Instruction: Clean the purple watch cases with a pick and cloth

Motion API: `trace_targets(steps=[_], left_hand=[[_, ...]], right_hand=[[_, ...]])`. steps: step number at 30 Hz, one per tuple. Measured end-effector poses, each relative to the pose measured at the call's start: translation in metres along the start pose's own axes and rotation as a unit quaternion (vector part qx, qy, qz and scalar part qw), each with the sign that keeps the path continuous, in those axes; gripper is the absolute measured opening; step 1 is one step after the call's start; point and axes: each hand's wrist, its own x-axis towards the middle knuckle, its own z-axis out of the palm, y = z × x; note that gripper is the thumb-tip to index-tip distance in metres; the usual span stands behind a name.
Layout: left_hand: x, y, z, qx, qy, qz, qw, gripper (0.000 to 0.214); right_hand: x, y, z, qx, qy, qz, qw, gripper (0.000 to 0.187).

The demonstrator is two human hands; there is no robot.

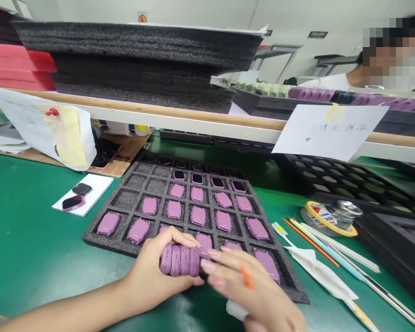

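My left hand (159, 267) wraps around a row of several purple watch cases (180, 261), pressed face to face over the tray's near edge. At the right end of that row, the fingertips of my right hand (252, 286) touch another purple case (204, 254). The right hand is partly blurred. An orange-tipped stick (247, 277) pokes out between its fingers, the remainder hidden. Something white, perhaps a wipe (235, 310), shows under the palm. Beneath and beyond both hands lies a black foam tray (125, 199), many pockets filled with purple watch cases, some showing dark screens.
On the left, two watch pieces (76, 196) rest on a white pad (98, 186). To the right lie a toothbrush (283, 234), thin sticks (318, 246), a white-wrapped tool (323, 272) and a tape roll (328, 219). A shelf (180, 117) crosses above; a person sits beyond.
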Motion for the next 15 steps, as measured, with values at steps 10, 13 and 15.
trace_targets(steps=[10,13,15], left_hand=[[0.0018,0.0005,-0.0049,-0.021,-0.027,-0.009,0.999,0.041],[0.0026,0.0011,-0.0065,-0.026,-0.042,-0.014,0.999,0.042],[0.0027,0.0016,-0.0076,-0.014,-0.057,-0.011,0.998,0.043]], right_hand=[[-0.0047,0.0102,-0.0060,-0.111,-0.055,-0.042,0.991,0.038],[-0.0049,0.0085,-0.0055,-0.127,-0.017,0.029,0.991,0.039],[-0.0052,0.0065,-0.0050,-0.100,-0.014,0.015,0.995,0.044]])
